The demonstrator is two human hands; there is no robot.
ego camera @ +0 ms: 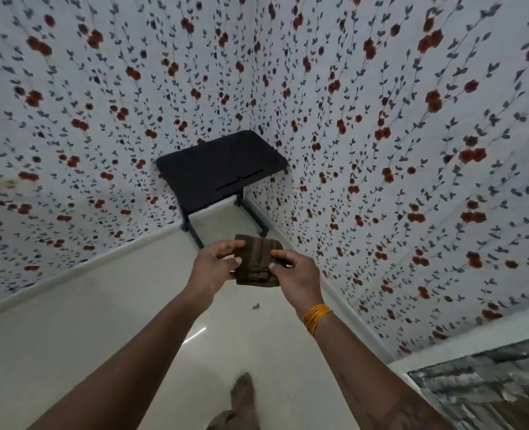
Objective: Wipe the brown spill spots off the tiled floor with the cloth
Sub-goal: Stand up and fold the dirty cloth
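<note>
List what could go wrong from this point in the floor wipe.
1. The folded cloth is pinched at its sides between the left hand and right hand, well above the floor; a loose grip could drop it.
2. The brown spot is small on the glossy tile, easy to miss.
3. The foot could step on it.

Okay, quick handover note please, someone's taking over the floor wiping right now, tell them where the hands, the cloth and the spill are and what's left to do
Left hand: gripping the left edge of the folded brown cloth.
Right hand: gripping its right edge. The cloth is held up in the air between both hands, not touching the floor.
Spill: one small brown spot shows on the tiled floor, below the hands and in front of the black table in the corner. Any other spots are out of sight.
Done: cloth is in hand; no wiping is visible yet.
Left: bend down, wipe that spot, then check the floor for more.
</note>
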